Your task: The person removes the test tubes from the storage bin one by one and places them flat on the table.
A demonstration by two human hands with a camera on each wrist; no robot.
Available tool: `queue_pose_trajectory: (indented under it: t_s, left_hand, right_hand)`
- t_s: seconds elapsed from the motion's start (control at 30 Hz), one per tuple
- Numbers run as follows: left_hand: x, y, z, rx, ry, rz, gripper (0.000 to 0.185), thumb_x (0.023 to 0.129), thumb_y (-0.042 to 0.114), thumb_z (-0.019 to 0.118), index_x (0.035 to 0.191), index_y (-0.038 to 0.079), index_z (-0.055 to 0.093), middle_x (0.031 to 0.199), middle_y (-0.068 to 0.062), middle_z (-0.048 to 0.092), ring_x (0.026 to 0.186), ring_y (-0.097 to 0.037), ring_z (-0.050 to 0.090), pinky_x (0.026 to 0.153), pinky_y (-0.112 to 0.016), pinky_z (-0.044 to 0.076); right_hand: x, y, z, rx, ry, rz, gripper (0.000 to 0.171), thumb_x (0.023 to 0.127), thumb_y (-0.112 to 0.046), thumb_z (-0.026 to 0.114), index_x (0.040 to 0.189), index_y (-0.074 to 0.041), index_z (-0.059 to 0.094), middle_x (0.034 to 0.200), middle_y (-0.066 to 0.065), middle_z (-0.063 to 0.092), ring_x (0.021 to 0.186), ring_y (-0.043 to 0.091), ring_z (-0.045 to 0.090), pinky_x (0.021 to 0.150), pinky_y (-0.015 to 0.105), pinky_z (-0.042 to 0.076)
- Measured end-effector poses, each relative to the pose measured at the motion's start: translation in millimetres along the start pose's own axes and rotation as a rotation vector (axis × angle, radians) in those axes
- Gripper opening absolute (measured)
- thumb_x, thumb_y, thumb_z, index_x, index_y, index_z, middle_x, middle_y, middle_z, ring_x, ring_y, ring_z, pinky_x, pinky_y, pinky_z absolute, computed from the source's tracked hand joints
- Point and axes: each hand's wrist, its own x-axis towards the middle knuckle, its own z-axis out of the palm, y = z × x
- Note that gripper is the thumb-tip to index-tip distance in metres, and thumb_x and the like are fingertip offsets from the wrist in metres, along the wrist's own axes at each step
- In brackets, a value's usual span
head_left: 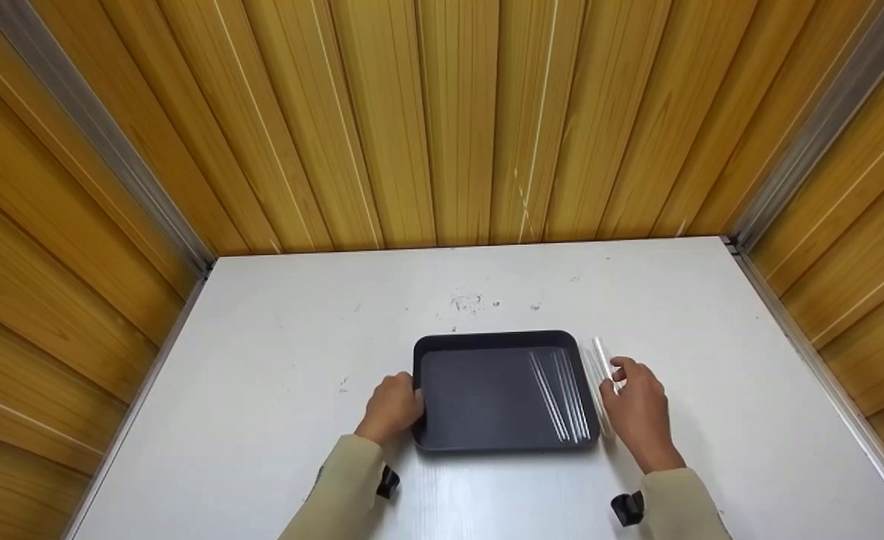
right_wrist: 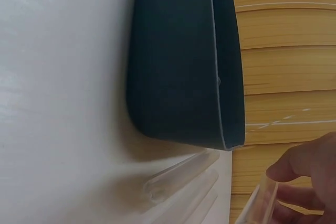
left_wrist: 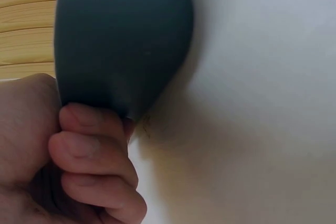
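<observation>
On the white bench (head_left: 277, 390), nearest us, our left hand (head_left: 393, 409) curls its fingers (left_wrist: 94, 150) round the left rim of the one dark tray (head_left: 486, 397), seemingly to steady it. Our right hand (head_left: 640, 409) pinches one clear tube (right_wrist: 260, 203) between fingertips, just off the tray's right edge. More clear tubes (right_wrist: 181, 177) lie on the bench beside that edge, at least two, and about four rest inside the tray (head_left: 558, 394) toward its right side. Beyond stand wooden walls (head_left: 442, 120).
</observation>
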Motion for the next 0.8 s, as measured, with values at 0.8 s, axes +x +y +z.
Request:
queue_pose_trajectory:
  t_s: [0.8]
  left_hand:
    - [0.2, 1.5, -1.7, -0.002, -0.005, -0.014, 0.02, 0.09, 0.013, 0.057, 0.094, -0.006, 0.062, 0.084, -0.018, 0.065, 0.069, -0.024, 0.057, 0.065, -0.044, 0.049]
  right_hand:
    - [3, 14, 10, -0.028, -0.024, 0.054, 0.032, 0.086, -0.002, 0.061, 0.117, 0.007, 0.059, 0.097, 0.022, 0.062, 0.086, 0.036, 0.06, 0.074, 0.049, 0.045]
